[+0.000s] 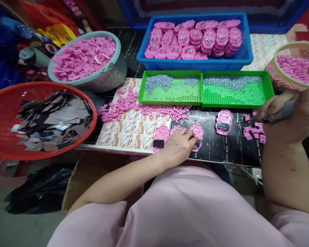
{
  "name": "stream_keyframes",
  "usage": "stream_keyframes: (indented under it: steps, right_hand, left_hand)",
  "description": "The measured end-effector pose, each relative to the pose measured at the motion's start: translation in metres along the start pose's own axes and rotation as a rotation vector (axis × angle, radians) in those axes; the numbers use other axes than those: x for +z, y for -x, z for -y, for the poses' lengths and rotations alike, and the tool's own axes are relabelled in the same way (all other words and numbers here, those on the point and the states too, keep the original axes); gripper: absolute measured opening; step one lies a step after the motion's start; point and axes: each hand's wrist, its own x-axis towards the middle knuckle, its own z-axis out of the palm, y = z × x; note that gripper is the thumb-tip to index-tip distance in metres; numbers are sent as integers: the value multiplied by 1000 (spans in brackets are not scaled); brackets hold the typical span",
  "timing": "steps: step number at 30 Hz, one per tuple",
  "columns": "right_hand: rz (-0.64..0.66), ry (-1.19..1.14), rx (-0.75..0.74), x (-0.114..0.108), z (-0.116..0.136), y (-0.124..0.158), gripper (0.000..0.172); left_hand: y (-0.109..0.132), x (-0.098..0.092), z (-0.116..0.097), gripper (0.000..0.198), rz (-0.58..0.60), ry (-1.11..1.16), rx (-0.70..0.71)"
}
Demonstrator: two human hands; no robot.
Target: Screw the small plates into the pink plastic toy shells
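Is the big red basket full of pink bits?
No, the red basket holds dark flat pieces, not pink ones.

Black sheet (213, 147) on the table: small white lettering in vertical strips, repeated, reads approx. "BENCHI", uncertain. Printed paper (128, 127), left of the black sheet: repeated orange marks, too small to read. Nothing else legible

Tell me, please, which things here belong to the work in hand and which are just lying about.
In hand: left hand on the pink shells; right hand gripping the grey tool; small pink pieces; green trays of metal pins.
Lying about: black bag under the bench; coloured clutter at far left.
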Motion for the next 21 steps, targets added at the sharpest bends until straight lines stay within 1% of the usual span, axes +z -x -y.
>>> stream_keyframes:
  steps: [2,4,7,9,11,14,17,19,21]
  right_hand:
    - [0,9,-107,5,-3,-13,21]
    - [-44,-6,-161,12,-12,-26,17]
    - [-122,-50,-266,26,-35,-45,19]
    - [-143,-85,-286,35,-54,-55,17]
    - [-93,-86,-249,41,-72,-61,18]
    - [-31,-52,-191,45,-89,-62,30]
    - [-26,15,-154,48,-90,-59,39]
    - [4,88,-101,48,-86,-56,38]
    - [42,153,-67,49,-82,-55,33]
  left_hand:
    - [-17,2,-1,22,-12,-20,-8]
    - [-35,2,-2,22,-19,-35,-23]
    - [-54,3,-4,19,-28,-54,-50]
    - [-59,4,-5,18,-34,-54,-77]
    - [-60,5,-5,18,-39,-41,-100]
    - [-58,6,-4,20,-41,-10,-102]
    - [-57,6,-2,19,-44,16,-89]
    - [-57,6,-1,19,-50,29,-79]
    - [-57,6,0,20,-57,39,-73]
